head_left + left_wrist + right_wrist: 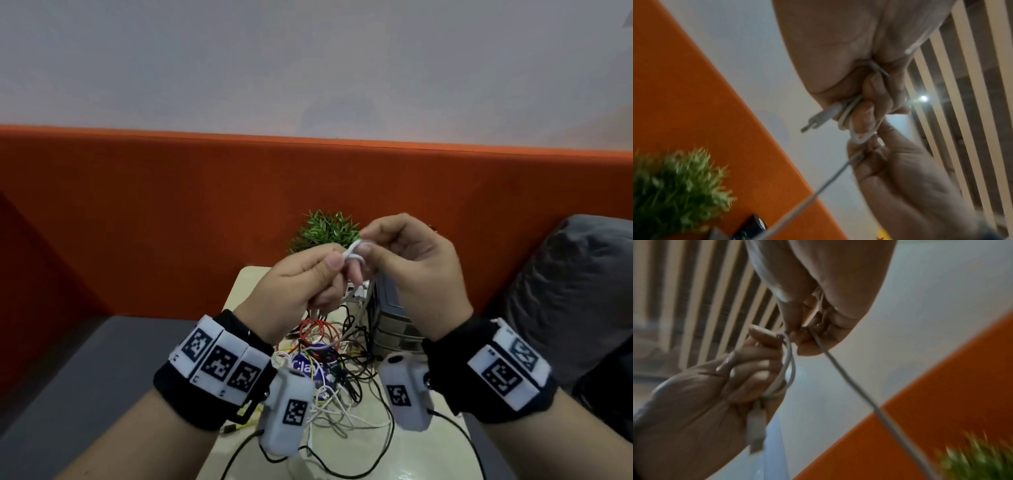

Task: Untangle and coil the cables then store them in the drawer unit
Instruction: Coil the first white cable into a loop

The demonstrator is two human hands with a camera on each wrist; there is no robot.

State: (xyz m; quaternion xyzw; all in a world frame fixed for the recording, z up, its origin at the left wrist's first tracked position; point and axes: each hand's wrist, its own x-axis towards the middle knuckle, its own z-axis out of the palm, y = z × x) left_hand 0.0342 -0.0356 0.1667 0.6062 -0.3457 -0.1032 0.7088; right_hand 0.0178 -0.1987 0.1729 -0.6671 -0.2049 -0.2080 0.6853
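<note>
White cable (pixel 354 251) is pinched between both hands above the bench (pixel 236 294) in the head view: left hand (pixel 301 291) grips its loops, right hand (pixel 411 263) pinches the strand, over a tangle of cables (pixel 329 363) beside the grey drawer unit (pixel 390 322)

Left wrist view: small coil wound round the left fingers (pixel 863 116), plug (pixel 818 120) jutting out

Right wrist view: right fingers (pixel 807 345) pinch the strand, which runs down toward a blurred plant (pixel 978 459)
</note>
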